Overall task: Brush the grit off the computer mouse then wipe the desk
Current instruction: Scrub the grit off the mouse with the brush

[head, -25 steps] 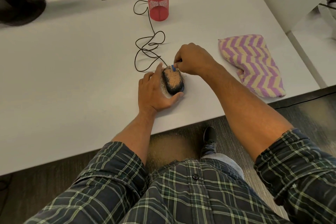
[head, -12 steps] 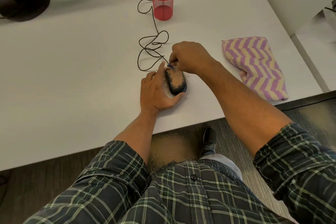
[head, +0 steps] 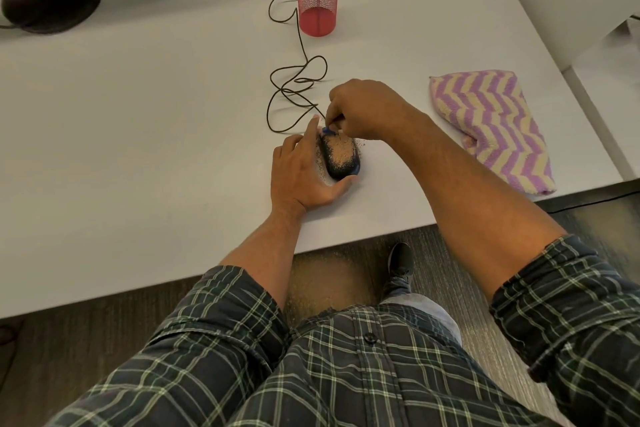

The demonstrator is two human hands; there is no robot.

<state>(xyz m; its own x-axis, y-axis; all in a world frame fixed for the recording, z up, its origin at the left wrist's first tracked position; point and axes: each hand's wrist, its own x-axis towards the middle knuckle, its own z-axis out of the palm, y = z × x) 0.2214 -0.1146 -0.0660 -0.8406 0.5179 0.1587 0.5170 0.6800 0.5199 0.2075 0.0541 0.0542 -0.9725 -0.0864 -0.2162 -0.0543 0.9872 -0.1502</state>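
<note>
The right hand [head: 367, 109] is pinching a small blue brush [head: 328, 130] between closed fingertips, and over the last second it has been working the bristles across the far end of the mouse [head: 340, 156]. The left hand [head: 304, 173], fingers spread flat, is bracing the mouse from its 9 o'clock side. Tan grit is still coating most of the mouse, so brushing looks barely begun. The striped cloth [head: 491, 125] is lying untouched at 3 o'clock on the desk [head: 138, 114].
</note>
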